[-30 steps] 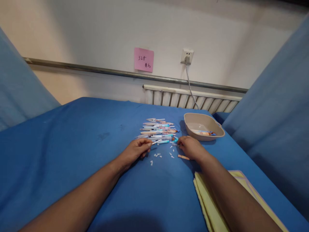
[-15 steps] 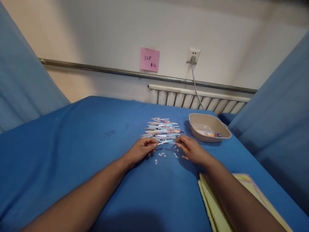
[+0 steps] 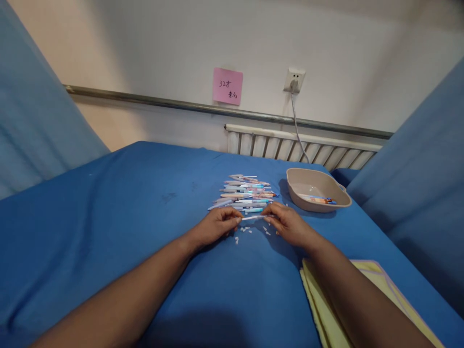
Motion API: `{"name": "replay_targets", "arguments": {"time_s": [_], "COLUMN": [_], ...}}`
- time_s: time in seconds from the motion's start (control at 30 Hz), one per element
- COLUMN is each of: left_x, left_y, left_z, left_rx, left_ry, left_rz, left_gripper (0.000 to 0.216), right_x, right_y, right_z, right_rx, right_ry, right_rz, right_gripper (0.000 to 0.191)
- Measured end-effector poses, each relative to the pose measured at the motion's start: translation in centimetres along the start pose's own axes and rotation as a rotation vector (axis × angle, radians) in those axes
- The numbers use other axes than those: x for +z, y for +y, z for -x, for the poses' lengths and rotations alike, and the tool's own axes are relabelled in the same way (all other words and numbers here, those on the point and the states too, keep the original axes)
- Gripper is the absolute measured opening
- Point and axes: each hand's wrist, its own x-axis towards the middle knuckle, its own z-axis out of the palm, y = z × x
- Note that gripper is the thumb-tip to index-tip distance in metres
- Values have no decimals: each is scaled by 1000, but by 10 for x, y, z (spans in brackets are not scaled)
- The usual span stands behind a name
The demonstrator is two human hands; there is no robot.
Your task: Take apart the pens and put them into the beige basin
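Pinching a slim white pen refill [image 3: 253, 218] between you, your left hand [image 3: 217, 225] grips one end with thumb and fingertips closed on it, and your right hand [image 3: 288, 224] closes on the other end the same way. Holding it by both tips probably keeps the thin tube steady and leaves its middle bare. The refill lies almost level, just above the blue surface [image 3: 126, 203], its long axis running left to right across your view, one end pointing toward each hand; which end is the writing tip is too small to tell. It sits just on your side of the pile of pens [image 3: 246, 191], whose pieces lie mostly parallel to it. Small white caps [image 3: 243, 231] are scattered just nearer you than the pile, under the refill. A beige tray [image 3: 339, 200] stands right of the pile with a few pens inside. A yellow cloth [image 3: 366, 295] lies well nearer you than the pile, by your right forearm.
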Motion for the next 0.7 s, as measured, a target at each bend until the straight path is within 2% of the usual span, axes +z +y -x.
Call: {"name": "replay_targets", "arguments": {"time_s": [0.13,0.2,0.7], "left_x": [3,3,6], "left_y": [-1,-5,-7], "left_z": [2,2,2], "left_rx": [36,49,71], "left_ry": [-126,-150,-103], "left_rz": [30,66,3], "left_gripper": [31,35,24], "right_x": [7,9,9], "right_y": [-9,-13,-15], "right_z": [0,1,2], "right_rx": [-61,-74,-118], "right_ry": [-48,-58,-59], "right_rz": [17,31,72], "right_gripper": [13,14,17]}}
